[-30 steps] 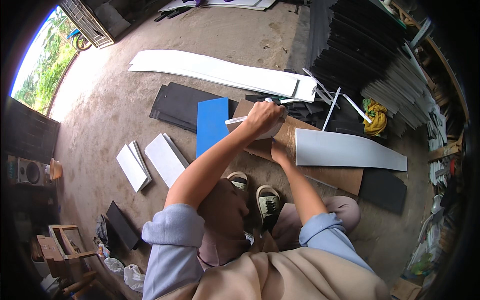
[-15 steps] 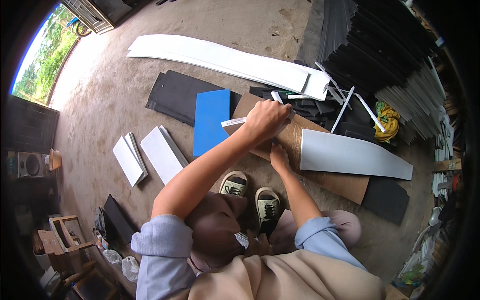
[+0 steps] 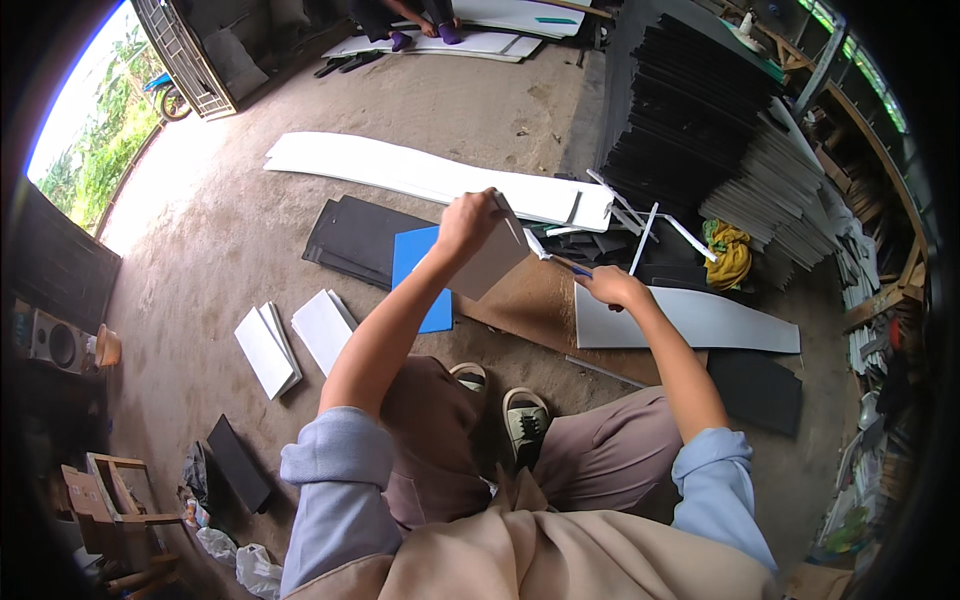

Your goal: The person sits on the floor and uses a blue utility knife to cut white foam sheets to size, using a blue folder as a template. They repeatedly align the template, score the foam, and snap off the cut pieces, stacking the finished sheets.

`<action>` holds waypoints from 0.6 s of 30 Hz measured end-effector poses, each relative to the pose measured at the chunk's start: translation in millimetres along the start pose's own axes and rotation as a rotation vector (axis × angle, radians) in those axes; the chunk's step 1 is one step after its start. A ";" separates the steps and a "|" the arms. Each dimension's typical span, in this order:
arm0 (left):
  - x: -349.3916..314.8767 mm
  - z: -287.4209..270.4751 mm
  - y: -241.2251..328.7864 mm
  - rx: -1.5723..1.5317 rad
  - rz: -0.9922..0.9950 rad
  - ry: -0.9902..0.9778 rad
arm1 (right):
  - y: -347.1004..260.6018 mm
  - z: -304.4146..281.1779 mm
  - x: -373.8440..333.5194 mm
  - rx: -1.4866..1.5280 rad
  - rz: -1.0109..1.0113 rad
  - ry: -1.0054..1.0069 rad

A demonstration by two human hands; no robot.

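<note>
My left hand (image 3: 468, 226) grips the upper edge of a white foam sheet (image 3: 490, 264), which stands tilted over a brown board (image 3: 540, 300). In my right hand (image 3: 612, 287) is a knife (image 3: 568, 265) with some blue at its handle, pointing left toward the sheet. A thin white strip (image 3: 536, 244) lies by the knife's tip; whether they touch I cannot tell. Under my right hand, a larger white sheet (image 3: 690, 322) with a curved edge rests on the board. Left of the held sheet, a blue sheet (image 3: 436, 314) lies partly hidden behind my forearm.
Long white sheets (image 3: 410, 180) and black sheets (image 3: 352, 240) lie beyond the board. White pieces (image 3: 266, 350) sit at the left. Tall black stacks (image 3: 680, 100), white offcuts (image 3: 690, 235) and a yellow cloth (image 3: 728, 255) are at the right. A co-worker's hand (image 3: 428, 28) shows at the far edge.
My hands have moved apart: the left has lifted the white sheet up and leftward, the right has swung out to the right with the knife. The view has tilted up, showing a co-worker.
</note>
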State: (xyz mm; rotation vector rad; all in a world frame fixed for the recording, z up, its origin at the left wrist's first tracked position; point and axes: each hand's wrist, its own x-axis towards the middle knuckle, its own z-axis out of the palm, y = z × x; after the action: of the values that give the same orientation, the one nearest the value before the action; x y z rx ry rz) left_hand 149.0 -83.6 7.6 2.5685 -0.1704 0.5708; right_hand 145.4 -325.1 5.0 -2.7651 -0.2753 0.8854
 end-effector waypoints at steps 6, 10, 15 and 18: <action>-0.6 -53.0 -14.6 -0.516 -0.072 0.075 | 57.9 -22.7 -4.5 0.290 -0.195 0.476; -24.0 -75.2 -10.3 -0.682 -0.203 0.042 | 38.3 -13.6 10.3 0.345 -0.321 0.495; -39.9 -102.0 -3.8 -0.731 -0.283 0.026 | 17.8 -8.4 15.7 0.439 -0.451 0.580; -52.4 -115.6 -2.7 -0.736 -0.382 0.043 | 6.2 -10.9 12.5 0.463 -0.452 0.539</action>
State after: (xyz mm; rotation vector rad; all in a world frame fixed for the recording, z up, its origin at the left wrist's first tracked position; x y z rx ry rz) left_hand 60.1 -23.0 75.0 1.8063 0.1111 0.3304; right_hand 162.5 -329.7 5.1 -2.2534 -0.4927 0.0632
